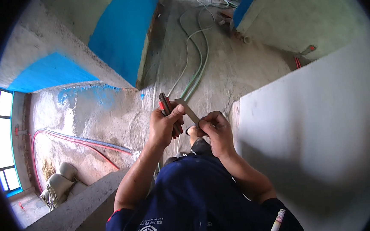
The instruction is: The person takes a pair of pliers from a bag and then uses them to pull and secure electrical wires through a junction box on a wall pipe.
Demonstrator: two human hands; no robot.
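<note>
My left hand (164,124) is closed round a bundle of slim red-and-black tools (165,104), with a flat, bent grey-brown strip (191,114) at its thumb. My right hand (216,128) pinches the lower end of this strip, a little lower and to the right. The exact kind of tools cannot be made out. Below my hands are my dark shirt and one foot in a sandal. A white cigarette (276,224) shows near the camera at the lower right.
Green and pale hoses (199,71) run along the rough floor ahead, between blue-and-grey walls (125,29). Red and blue pipes (84,142) and sacks (59,186) lie at left, near a window (3,141). A pale wall (309,107) stands close at right, a concrete ledge (79,200) at lower left.
</note>
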